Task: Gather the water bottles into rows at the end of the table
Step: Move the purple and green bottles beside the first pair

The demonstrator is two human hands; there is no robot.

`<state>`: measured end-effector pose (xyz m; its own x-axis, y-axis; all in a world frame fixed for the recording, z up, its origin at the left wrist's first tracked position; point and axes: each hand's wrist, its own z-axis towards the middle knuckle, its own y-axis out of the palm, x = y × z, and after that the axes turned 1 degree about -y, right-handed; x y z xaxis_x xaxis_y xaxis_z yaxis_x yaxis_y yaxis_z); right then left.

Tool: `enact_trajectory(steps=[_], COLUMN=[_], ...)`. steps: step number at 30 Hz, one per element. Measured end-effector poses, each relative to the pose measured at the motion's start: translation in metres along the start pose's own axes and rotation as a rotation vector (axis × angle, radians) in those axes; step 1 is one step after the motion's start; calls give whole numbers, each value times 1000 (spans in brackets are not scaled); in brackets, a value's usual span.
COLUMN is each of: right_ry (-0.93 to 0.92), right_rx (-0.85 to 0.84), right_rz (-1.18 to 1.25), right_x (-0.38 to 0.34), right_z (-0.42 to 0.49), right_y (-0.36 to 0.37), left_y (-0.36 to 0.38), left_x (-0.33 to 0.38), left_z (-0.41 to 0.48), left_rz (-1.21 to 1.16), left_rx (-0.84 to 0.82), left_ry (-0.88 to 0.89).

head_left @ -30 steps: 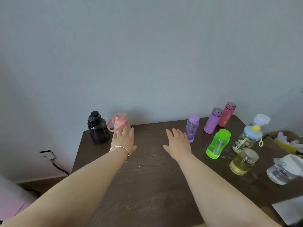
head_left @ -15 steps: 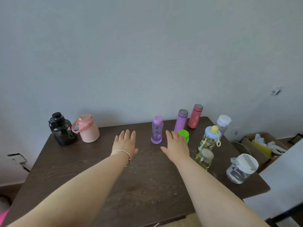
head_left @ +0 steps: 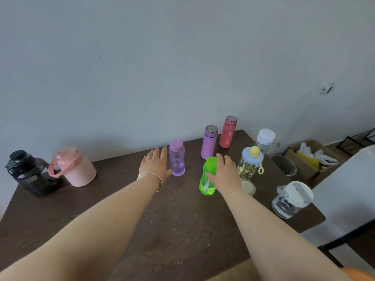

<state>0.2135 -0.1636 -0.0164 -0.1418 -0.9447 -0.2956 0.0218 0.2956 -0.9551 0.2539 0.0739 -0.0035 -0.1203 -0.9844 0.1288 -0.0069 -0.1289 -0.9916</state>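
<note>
Reaching with both arms over the dark table [head_left: 172, 230], I have my left hand [head_left: 155, 166] spread flat, fingers together and extended, its thumb side just beside the clear purple bottle [head_left: 177, 158] without wrapping it. My right hand [head_left: 224, 173] curls over the near side of the green bottle [head_left: 207, 176]; whether the fingers have closed round it I cannot tell, since the back of the hand hides them. The bottles are scattered: a black jug [head_left: 27, 172] and pink jug [head_left: 74, 168] stand far left, a lilac flask [head_left: 209, 141] and red flask [head_left: 228, 131] by the wall, and a patterned bottle [head_left: 250, 162], a white-capped bottle [head_left: 264, 139], a small jar [head_left: 248, 187] and a clear jug [head_left: 292, 199] crowd the right end.

My worry is the crowding on the right. The jar sits touching my right wrist, so swinging the green bottle outward could topple it. The tall narrow purple bottle may tip if I nudge it high with an open palm. The clear jug stands near the table's edge and could be bumped off.
</note>
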Motion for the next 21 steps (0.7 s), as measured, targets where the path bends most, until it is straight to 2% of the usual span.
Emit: enact_trajectory(steps=[4,10,21], right_ry=[108,202,215], right_rx=[-49,-38,2], right_rz=[151,264,293], right_x=[0,-3,-2], right_z=[19,31,29], right_y=[15,35,40], left_y=[15,37,69], left_x=[5,8,13], left_z=[36,81,109], left_rz=[-166,-420,-747], left_rx=[-44,-114,-157], left_ry=[-20,-156,-279])
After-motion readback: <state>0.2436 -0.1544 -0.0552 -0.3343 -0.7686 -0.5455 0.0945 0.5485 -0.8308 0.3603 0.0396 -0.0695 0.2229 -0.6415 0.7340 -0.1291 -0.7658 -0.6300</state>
